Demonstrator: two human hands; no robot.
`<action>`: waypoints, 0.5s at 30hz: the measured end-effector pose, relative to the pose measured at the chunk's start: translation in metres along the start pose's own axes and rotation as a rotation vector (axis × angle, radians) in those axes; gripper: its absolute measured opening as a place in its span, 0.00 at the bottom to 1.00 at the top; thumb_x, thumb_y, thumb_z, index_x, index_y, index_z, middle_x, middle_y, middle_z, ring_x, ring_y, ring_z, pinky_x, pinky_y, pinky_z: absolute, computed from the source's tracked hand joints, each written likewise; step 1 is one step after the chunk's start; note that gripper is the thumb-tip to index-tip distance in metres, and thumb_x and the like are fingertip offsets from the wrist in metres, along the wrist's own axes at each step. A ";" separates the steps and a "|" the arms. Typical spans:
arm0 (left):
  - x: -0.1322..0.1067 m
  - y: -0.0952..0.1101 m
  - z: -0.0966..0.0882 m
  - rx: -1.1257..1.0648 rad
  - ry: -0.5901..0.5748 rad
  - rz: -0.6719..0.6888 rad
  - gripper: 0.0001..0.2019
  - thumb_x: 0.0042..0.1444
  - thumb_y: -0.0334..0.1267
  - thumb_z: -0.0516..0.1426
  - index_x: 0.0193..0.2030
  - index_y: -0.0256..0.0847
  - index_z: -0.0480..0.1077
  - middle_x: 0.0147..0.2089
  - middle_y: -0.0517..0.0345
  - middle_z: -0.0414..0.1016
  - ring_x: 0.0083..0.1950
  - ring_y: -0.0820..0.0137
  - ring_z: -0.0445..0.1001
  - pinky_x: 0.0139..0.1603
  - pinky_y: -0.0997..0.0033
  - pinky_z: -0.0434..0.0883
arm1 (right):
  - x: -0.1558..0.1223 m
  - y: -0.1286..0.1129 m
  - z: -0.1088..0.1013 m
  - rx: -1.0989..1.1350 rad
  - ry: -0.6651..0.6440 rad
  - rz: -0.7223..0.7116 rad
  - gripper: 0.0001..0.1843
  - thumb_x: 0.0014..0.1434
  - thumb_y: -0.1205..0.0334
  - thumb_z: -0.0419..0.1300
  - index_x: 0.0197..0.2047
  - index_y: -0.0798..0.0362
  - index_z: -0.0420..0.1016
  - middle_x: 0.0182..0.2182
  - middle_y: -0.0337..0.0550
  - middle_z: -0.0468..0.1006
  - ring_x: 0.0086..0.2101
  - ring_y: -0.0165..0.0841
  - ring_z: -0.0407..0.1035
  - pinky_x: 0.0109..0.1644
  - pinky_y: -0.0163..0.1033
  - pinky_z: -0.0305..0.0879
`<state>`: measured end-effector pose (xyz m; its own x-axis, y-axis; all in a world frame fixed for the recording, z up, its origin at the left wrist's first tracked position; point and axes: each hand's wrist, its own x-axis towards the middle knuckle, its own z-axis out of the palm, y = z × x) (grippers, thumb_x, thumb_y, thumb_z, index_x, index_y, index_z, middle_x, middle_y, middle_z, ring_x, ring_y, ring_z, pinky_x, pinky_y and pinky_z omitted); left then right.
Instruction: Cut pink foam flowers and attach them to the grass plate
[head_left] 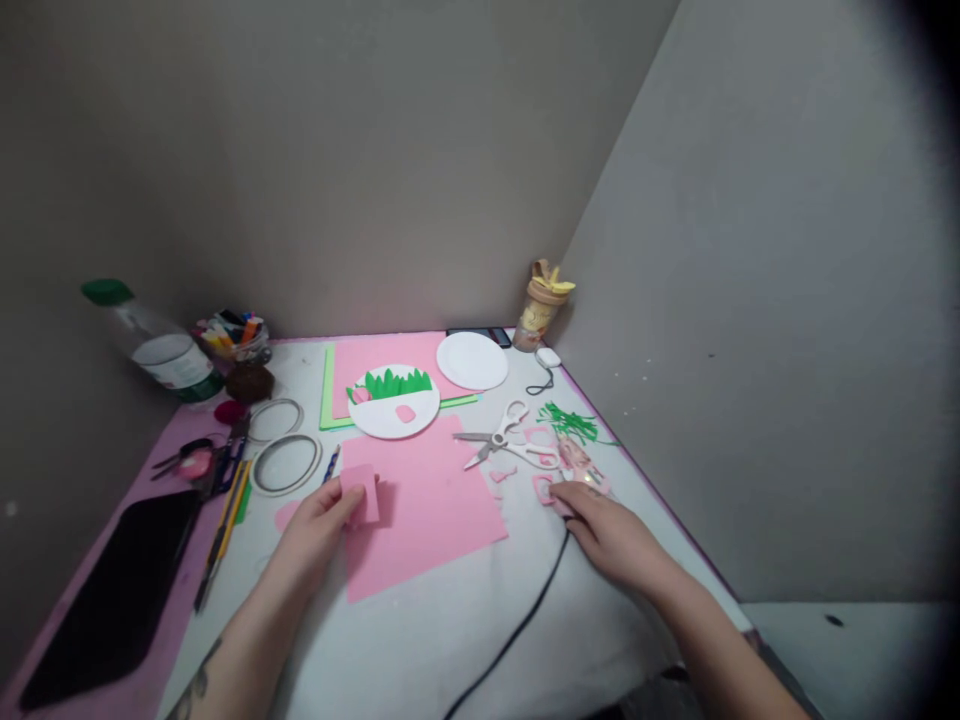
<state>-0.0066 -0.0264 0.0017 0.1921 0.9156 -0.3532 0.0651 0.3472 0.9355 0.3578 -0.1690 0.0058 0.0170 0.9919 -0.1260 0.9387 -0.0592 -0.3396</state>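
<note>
My left hand [324, 515] pinches a small pink rectangle of paper [360, 495] between thumb and fingers, above a large pink sheet [427, 500]. My right hand [607, 525] is low at the table's right side, its fingers curled by a pink scrap with a cut-out [543, 489] and a pale pink device [581, 465]; what they grip is hidden. A black cord [525, 625] runs from beneath that hand to the front edge. White-handled scissors [501, 440] lie spread between the hands. A white paper plate [394, 415] carries green paper grass [397, 384] and pink paper pieces.
Another white plate [472, 361] lies behind, near a phone [491, 337] and a jar [536, 315]. Green paper strips [570, 422] are at right. Tape rolls [286, 465], craft knives [225, 535], a black tablet-like slab [112, 600] and a bottle [169, 350] occupy the left.
</note>
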 end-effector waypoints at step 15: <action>0.000 -0.001 0.000 -0.047 0.001 0.010 0.19 0.40 0.49 0.65 0.35 0.35 0.77 0.28 0.53 0.77 0.29 0.66 0.71 0.30 0.71 0.66 | -0.010 0.029 0.022 -0.211 0.266 -0.160 0.28 0.57 0.78 0.44 0.56 0.51 0.69 0.54 0.49 0.73 0.52 0.38 0.69 0.54 0.46 0.66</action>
<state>-0.0068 -0.0265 0.0007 0.1917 0.9192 -0.3439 0.0176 0.3471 0.9376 0.3769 -0.1827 -0.0230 -0.0723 0.9829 0.1694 0.9865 0.0955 -0.1328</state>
